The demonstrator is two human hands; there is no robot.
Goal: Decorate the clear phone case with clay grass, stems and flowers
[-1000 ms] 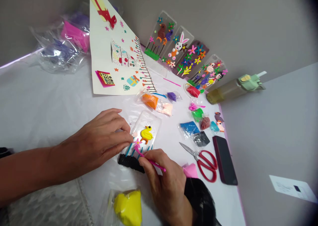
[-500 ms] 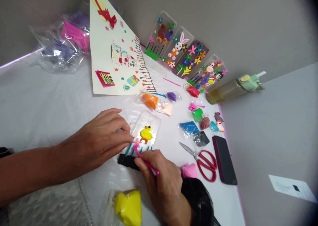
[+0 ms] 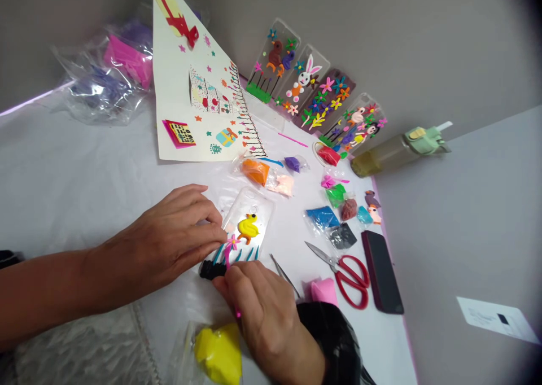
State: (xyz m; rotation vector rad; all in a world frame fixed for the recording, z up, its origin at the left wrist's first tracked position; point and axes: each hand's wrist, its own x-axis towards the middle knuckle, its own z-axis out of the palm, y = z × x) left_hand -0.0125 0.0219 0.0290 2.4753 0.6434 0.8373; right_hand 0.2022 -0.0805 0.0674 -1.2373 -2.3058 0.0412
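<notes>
A clear phone case [image 3: 263,207] lies on the white-covered table, decorated with a yellow clay duck [image 3: 248,227], a pink flower [image 3: 232,242], teal stalks and a black strip along its lower end. My left hand [image 3: 186,238] is at the case's left edge, thumb and forefinger closed together beside the flower, steadying the case. Pinched in my right hand [image 3: 265,317] is a slim pink clay modelling tool [image 3: 227,256], its tip touching just under the flower. That hand covers the lower right corner of the case. Tweezers [image 3: 284,275] lie just beyond its knuckles.
Red-handled scissors [image 3: 342,272] and a dark phone [image 3: 382,272] lie to the right. Clay packets surround the case: yellow [image 3: 218,354], pink [image 3: 324,291], blue [image 3: 322,217] and orange [image 3: 255,171]. Decorated cases [image 3: 305,80], a bottle [image 3: 393,151] and a decorated card [image 3: 173,91] stand behind.
My right hand has shifted slightly left and turned, so the pink tool stands steeper. The tweezers have come into view beside it. My left hand stays in place.
</notes>
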